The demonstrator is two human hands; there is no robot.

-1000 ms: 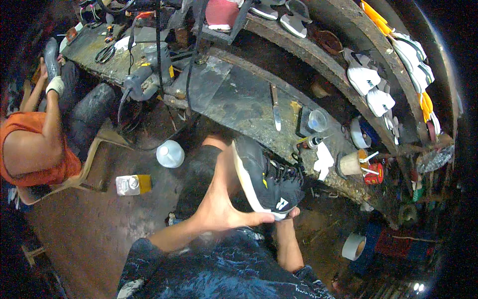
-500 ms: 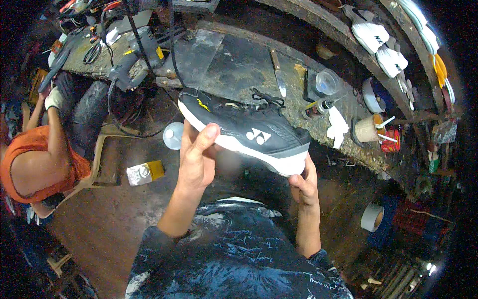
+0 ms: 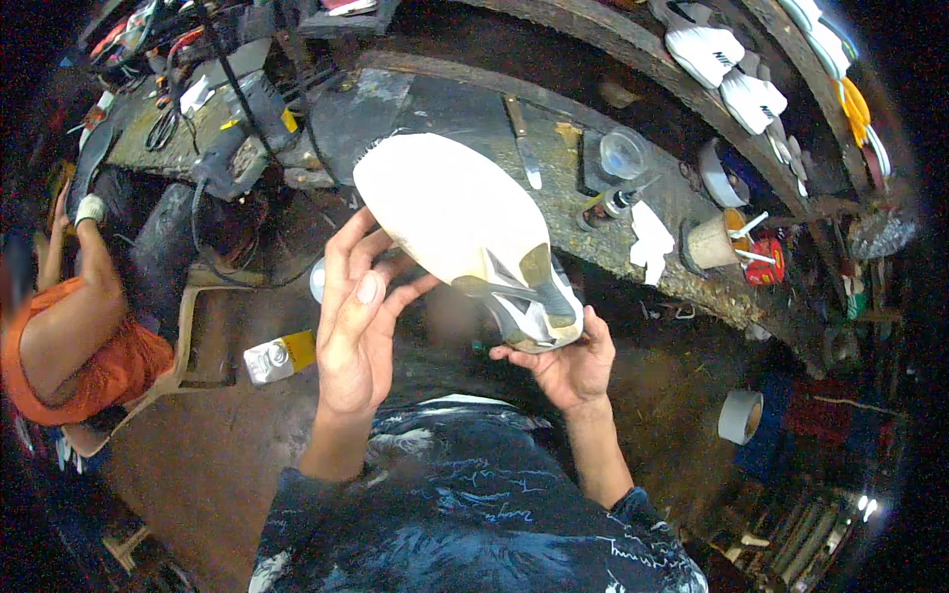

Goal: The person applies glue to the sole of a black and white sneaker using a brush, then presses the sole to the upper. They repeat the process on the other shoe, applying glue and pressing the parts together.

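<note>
In front of me a sports shoe (image 3: 450,203) is tilted with its underside facing up. The front of the sole is plain white; around the arch and heel run grey and white shapes. My left hand (image 3: 358,336) holds it by the forefoot edge, thumb bent near the side and some fingers tucked beneath. At the heel, my right hand (image 3: 575,366) grips from below, its fingertips partly behind the shoe. The dark upper and laces are hidden underneath.
A long worn bench (image 3: 435,109) carries a knife (image 3: 522,143), a clear bowl (image 3: 621,155), a small dark bottle (image 3: 606,209), white cloth (image 3: 649,242) and a tub (image 3: 708,244) with brushes. At left sits a person in orange (image 3: 94,341). White shoes (image 3: 704,54) line a rack.
The shoe has been rolled over, from its dark side showing to its white sole showing. Both hands have shifted their hold on it. My view has moved slightly right.
</note>
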